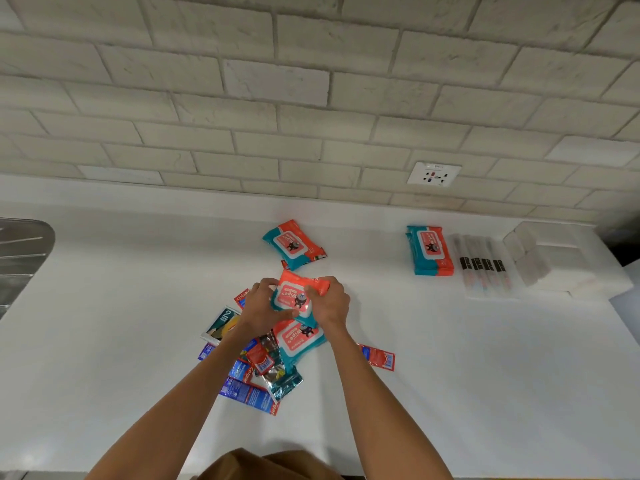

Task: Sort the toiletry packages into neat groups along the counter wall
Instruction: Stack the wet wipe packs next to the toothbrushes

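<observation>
Left forearm [180, 403] and right forearm [375, 403] are bare; a tan-brown garment [263, 465] covers the torso.

- Pale brick-pattern wall [311, 81] fills the top half, with greyish grout lines.
- A white socket plate [434, 173] sits low on it, right of centre.
- The smooth white worktop [138, 323] runs below, softly lit.
- A ribbed steel drainer [20, 251] pokes in at far left.

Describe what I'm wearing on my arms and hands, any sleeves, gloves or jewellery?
Both forearms are bare, no sleeves in view. The left hand and right hand wear no gloves, and no ring, watch or bracelet shows. A brown garment sits at the bottom edge; which piece of clothing it is cannot be told.
</observation>
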Demonstrator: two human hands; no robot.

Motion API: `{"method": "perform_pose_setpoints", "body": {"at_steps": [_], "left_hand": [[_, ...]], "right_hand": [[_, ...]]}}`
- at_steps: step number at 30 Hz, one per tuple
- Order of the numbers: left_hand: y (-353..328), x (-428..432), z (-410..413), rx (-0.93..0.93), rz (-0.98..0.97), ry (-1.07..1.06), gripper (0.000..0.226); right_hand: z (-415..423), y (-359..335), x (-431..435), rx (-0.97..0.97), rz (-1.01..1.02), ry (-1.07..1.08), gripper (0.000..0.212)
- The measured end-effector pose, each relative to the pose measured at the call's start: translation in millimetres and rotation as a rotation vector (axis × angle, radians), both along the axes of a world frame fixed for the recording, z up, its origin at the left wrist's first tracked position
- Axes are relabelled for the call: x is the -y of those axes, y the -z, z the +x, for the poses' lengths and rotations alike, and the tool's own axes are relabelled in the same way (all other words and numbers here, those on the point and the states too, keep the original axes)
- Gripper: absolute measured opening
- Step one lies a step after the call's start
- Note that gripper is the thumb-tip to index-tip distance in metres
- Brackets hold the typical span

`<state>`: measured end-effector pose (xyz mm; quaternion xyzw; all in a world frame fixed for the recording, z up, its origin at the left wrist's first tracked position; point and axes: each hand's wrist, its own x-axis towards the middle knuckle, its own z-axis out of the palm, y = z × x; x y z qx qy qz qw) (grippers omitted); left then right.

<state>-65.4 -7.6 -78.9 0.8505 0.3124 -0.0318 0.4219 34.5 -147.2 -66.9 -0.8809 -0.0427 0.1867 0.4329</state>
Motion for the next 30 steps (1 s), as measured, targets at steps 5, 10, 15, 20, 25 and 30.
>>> {"method": "perform_pose_setpoints", "body": {"at_steps": [5,10,15,20,25,30], "left_hand": [[-11,3,-4,0.127,-0.188,-0.109,0.064],[-29,16,-8,0.186,-0.482,-0.323,0.063],[-56,40,-5,0.201,-1.015,-0.270,0.056],[-70,57,7,0.250,-1.122,-0.398,0.040],[-74,83,25,0.230,-1.006,-0.403,0.032],[-74,126,43,0.236,-0.989,-0.352,0.027]], "right_hand": [[-3,-16,6,-0.038,0.124,-0.001,0.016],[-20,-38,26,-0.180,0.394,0.059,0.012],[-40,-61,54,-0.288,0.623,0.073,0.024],[-48,-63,92,-0.344,0.623,0.017,0.030],[-34,-62,125,-0.349,0.506,0.066,0.036],[-5,-72,140,-0.305,0.378,0.153,0.038]]}}
